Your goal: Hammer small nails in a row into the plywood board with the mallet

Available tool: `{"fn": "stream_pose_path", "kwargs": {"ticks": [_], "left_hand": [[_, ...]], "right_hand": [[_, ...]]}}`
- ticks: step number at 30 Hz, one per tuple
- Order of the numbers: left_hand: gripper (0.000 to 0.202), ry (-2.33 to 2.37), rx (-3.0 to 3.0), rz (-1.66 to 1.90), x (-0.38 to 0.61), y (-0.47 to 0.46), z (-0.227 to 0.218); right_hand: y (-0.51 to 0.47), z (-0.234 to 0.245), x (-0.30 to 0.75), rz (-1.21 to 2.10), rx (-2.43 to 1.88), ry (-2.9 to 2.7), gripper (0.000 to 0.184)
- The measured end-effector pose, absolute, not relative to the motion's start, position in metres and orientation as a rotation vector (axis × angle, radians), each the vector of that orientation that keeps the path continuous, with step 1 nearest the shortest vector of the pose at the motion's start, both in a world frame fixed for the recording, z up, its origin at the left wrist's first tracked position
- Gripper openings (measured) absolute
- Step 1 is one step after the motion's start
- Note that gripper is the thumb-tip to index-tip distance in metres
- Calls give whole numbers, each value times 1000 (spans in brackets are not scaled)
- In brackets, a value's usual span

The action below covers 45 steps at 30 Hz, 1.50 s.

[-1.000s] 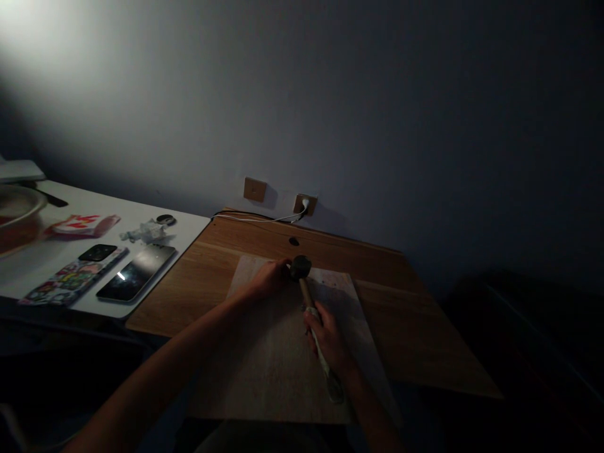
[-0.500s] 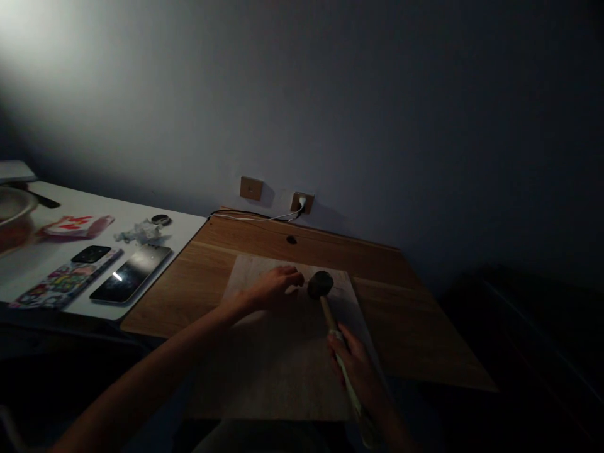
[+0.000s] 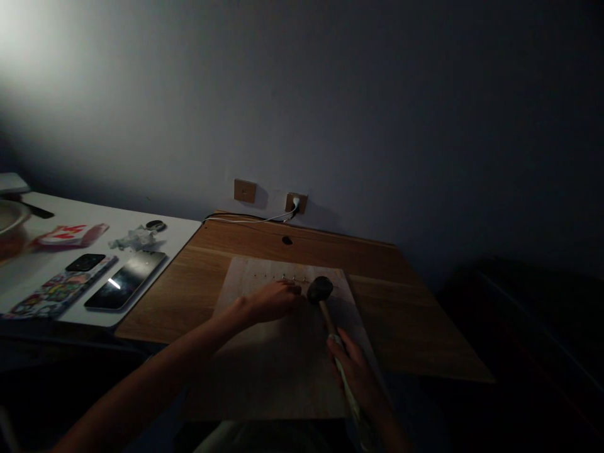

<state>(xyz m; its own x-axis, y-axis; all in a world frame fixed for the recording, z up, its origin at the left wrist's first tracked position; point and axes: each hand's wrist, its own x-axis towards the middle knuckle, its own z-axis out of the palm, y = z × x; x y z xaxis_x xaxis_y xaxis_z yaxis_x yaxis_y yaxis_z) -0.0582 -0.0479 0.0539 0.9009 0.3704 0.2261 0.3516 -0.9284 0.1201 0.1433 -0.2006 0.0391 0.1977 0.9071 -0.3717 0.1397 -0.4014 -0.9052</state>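
My right hand (image 3: pixel 356 365) is wrapped round the handle of a mallet (image 3: pixel 321 289) with a dark, rounded head. The mallet head is over the upper right part of a pale wooden board (image 3: pixel 264 384). Just left of the head, my left hand (image 3: pixel 276 300) is low over the board, its fingers curled together. Whatever is between those fingertips is hidden or too small to name. Beyond the left hand, a row of small nail-like metal pieces (image 3: pixel 294 277) stands up from the board, with a few tiny dark spots to their left.
The board lies on a brown wooden tabletop (image 3: pixel 401 314) against the wall. On the white table (image 3: pixel 184 228) at left are a phone (image 3: pixel 126 281), a patterned phone-like item (image 3: pixel 59 289), crumpled tissue (image 3: pixel 134 238), a red-and-white packet (image 3: pixel 70 235) and a bowl (image 3: pixel 12 217). A plug (image 3: pixel 296 202) with cables sits in the wall socket.
My left hand has drawn slightly toward me and its fingers have curled down, uncovering the row of small metal pieces. The mallet stays nearly in place. My view has shifted a little.
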Motion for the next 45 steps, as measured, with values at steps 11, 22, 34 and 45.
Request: {"fn": "stream_pose_path", "kwargs": {"ticks": [11, 22, 34, 45], "left_hand": [[26, 1050, 2647, 387, -123, -12, 61], [24, 1042, 2677, 484, -110, -5, 53], [28, 1026, 2703, 510, -102, -7, 55], [22, 1220, 2253, 746, -104, -1, 24]], "right_hand": [[-201, 36, 143, 1296, -1667, -1047, 39], [-200, 42, 141, 1287, -1676, -1044, 39], [-200, 38, 141, 1309, -1671, -995, 43], [-198, 44, 137, 1313, -1641, -1022, 41]]}}
